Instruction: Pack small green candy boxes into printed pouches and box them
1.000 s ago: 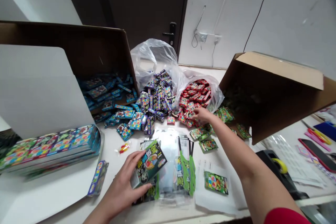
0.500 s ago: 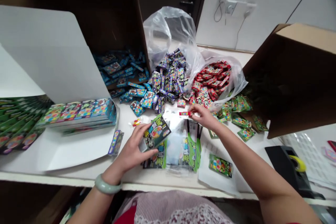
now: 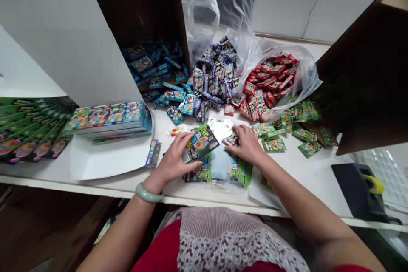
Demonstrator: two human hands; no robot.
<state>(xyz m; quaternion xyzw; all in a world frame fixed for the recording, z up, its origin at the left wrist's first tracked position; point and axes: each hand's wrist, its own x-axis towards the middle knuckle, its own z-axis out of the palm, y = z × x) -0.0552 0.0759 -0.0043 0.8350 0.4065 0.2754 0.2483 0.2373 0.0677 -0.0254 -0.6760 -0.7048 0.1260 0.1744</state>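
My left hand (image 3: pixel 175 159) is closed around a black and green printed candy pack (image 3: pixel 202 142), tilted above the table. My right hand (image 3: pixel 246 144) pinches a small red candy box (image 3: pixel 230 137) just to the right of that pack. Under both hands lie flat black and green printed sleeves (image 3: pixel 204 169) and a clear plastic piece (image 3: pixel 219 165). Small red boxes (image 3: pixel 270 76) spill from a clear bag behind my right hand. Purple boxes (image 3: pixel 216 72) and blue boxes (image 3: pixel 174 93) are heaped to their left. Green packets (image 3: pixel 274 144) lie to the right.
At left stands a white display box (image 3: pixel 111 165) holding stacked packs (image 3: pixel 110 117), beside fanned green cards (image 3: pixel 35 131). A cardboard carton (image 3: pixel 181 21) rises behind, another (image 3: pixel 357 93) at right. A black tape dispenser (image 3: pixel 353 187) sits near the table's front edge (image 3: pixel 95 189).
My view has shifted, so the scene sits differently in frame. My right hand has come down and closer to the left hand with the red box. The left hand still holds its pack.
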